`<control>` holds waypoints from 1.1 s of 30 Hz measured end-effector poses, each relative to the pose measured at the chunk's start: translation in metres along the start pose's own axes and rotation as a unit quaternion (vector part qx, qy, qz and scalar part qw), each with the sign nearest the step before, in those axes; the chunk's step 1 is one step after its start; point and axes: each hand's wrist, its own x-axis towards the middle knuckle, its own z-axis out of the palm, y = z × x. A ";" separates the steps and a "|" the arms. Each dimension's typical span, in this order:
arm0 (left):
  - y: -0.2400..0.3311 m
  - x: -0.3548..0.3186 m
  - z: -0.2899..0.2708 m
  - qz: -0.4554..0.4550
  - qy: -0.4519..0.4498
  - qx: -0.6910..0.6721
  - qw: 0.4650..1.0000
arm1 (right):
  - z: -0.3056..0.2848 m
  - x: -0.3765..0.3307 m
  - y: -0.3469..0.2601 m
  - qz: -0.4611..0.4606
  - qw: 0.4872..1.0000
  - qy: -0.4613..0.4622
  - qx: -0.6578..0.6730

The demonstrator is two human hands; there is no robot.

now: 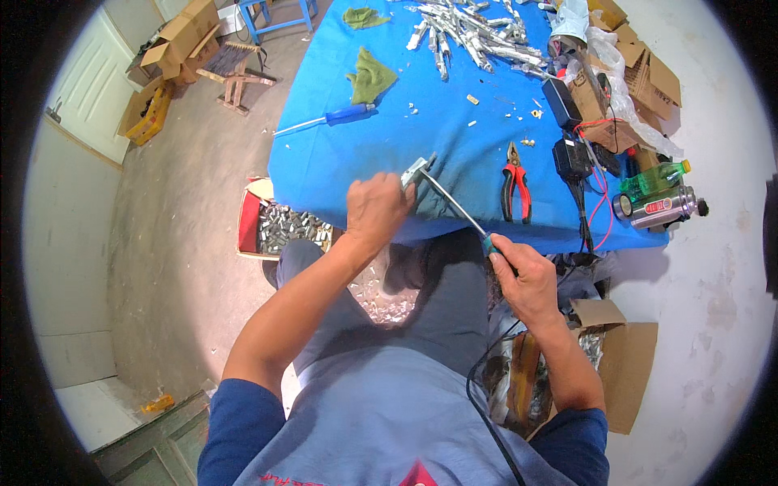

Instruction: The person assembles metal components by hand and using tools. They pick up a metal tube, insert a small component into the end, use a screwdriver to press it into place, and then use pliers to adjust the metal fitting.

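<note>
Metal piece (414, 172): pinched in tightly curled left hand (377, 209) above near edge of blue-covered table (324, 166), screwdriver (458, 205) gripped in closed right hand (525, 279), tip seemingly at the piece, so probably best to brace firmly, push straight and gently, and keep left hand clear of the slip path.
</note>
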 end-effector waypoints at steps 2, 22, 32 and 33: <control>0.001 0.000 0.001 -0.004 0.003 0.002 1.000 | -0.002 0.001 -0.001 -0.011 1.000 0.007 -0.009; 0.014 0.011 -0.021 -0.021 0.018 0.054 0.998 | -0.014 0.036 0.002 0.195 0.956 -0.125 0.177; 0.013 0.012 -0.018 -0.030 0.021 0.056 0.998 | 0.021 0.003 0.008 0.116 0.983 -0.011 0.138; 0.014 0.011 -0.019 -0.027 0.015 0.055 0.998 | 0.019 0.003 0.007 0.103 0.988 -0.013 0.112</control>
